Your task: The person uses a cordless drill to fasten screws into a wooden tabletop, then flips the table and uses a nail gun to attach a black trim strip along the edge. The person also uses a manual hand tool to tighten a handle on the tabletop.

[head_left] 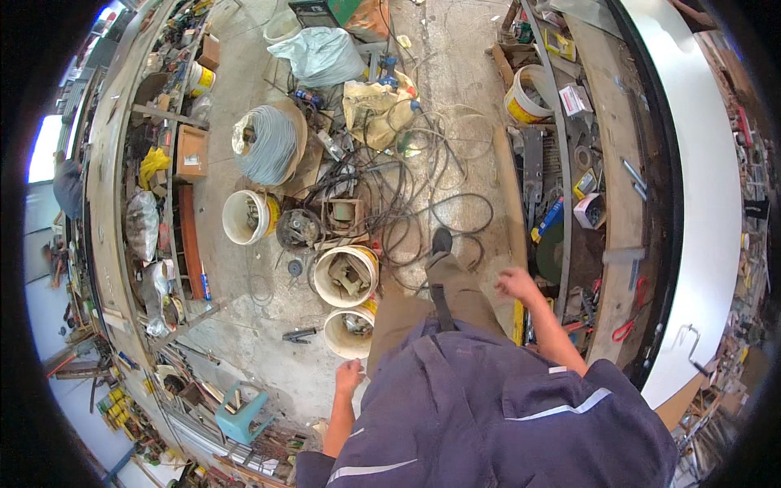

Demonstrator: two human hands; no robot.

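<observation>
- Two hands show, both bare and both holding nothing.
- Your right hand [518, 284] hangs out to your right, just beside the near edge of the low shelf [543, 236] under the workbench [612, 154]; its fingers are loosely curled and a little apart, touching nothing.
- Your left hand [349, 377] hangs by your hip over the concrete floor [252, 325]; its fingers are curled in, but you cannot tell whether they close fully.
- Nearest your left hand is a white bucket [349, 333] with scrap in it, just ahead of the hand; a second white bucket [346, 276] sits right behind that one.
- Your shoe [441, 241] stands among loops of black cable [423, 195] spread over the middle of the floor.
- A third white bucket [247, 217] stands further left, and a coil of grey wire [268, 145] lies beyond it.
- A blue stool [242, 413] sits by the floor's near left edge, below the long left shelving [154, 187].
- On the workbench's near edge lie red-handled pliers [630, 325]; a yellow-banded bucket [525, 96] stands at the far end of the low shelf.
</observation>
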